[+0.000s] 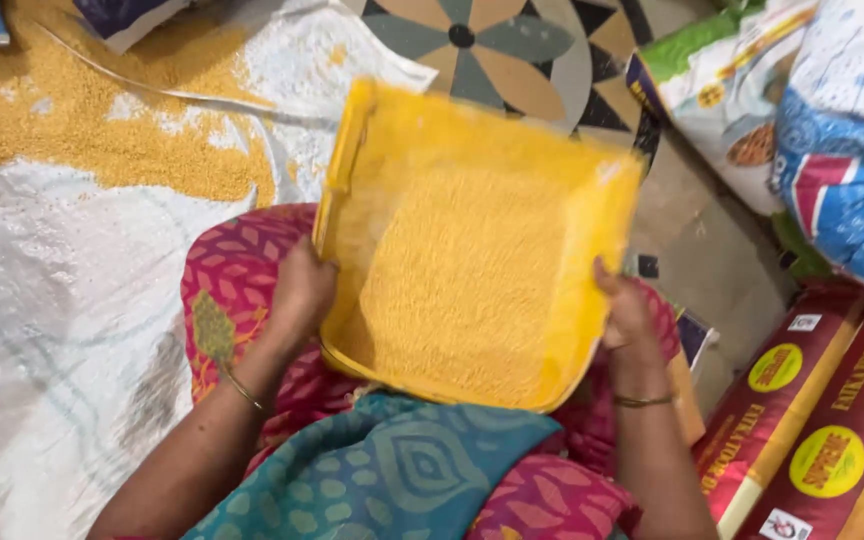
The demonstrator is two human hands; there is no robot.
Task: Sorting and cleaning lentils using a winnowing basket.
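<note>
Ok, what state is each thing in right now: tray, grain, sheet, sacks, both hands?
yellow tray: held up, tilted, partly filled
grain in tray: blurred, spread across the base
left hand: gripping the tray's left edge
right hand: gripping the tray's right edge
white sheet: spread flat, grain heaped on it
sacks: lying at the right

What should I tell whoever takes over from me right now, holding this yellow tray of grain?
Left hand: grips the left rim of the yellow winnowing tray.
Right hand: grips the right rim.
The tray sits tilted above the lap and carries a bed of yellow split lentils; it looks blurred.
Done: a pile of the same lentils lies spread on the white woven sheet to the left.
Left: the tray's load remains in it. Printed sacks stand at the right.
</note>
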